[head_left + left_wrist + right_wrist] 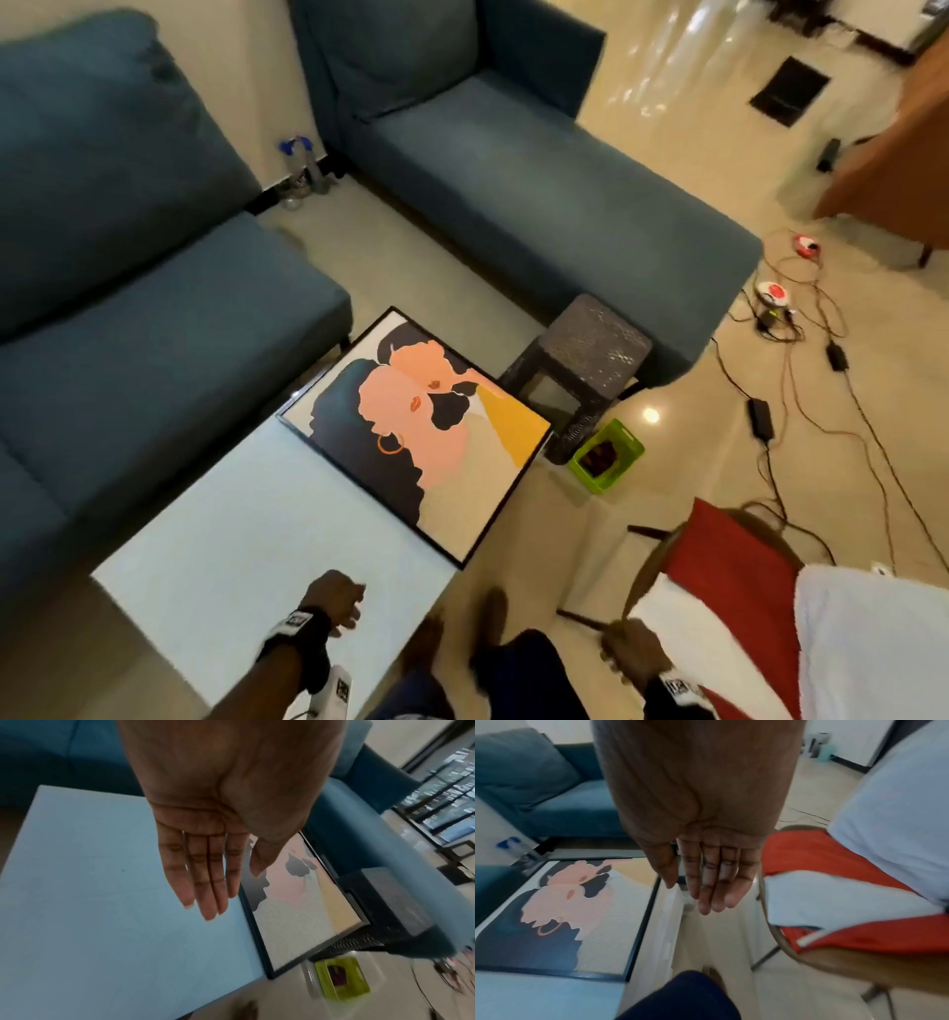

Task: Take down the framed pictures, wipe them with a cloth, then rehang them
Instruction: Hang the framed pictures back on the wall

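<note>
A black-framed picture [421, 431] of two peach faces with dark hair lies flat on the far end of a pale blue table [246, 529]; it also shows in the left wrist view [303, 912] and the right wrist view [577, 912]. My left hand [336, 601] hangs over the table's near edge, fingers [205, 888] straight and empty. My right hand [629, 650] is beside a chair, fingers [713, 888] straight, holding nothing. A white cloth [868, 637] lies on the chair's red seat [719, 550].
Blue sofas [128, 288] [513, 180] stand behind and left of the table. A dark stool [580, 370] and a green basket [606, 455] sit by the picture's right corner. Cables and adapters [791, 380] trail over the shiny floor on the right.
</note>
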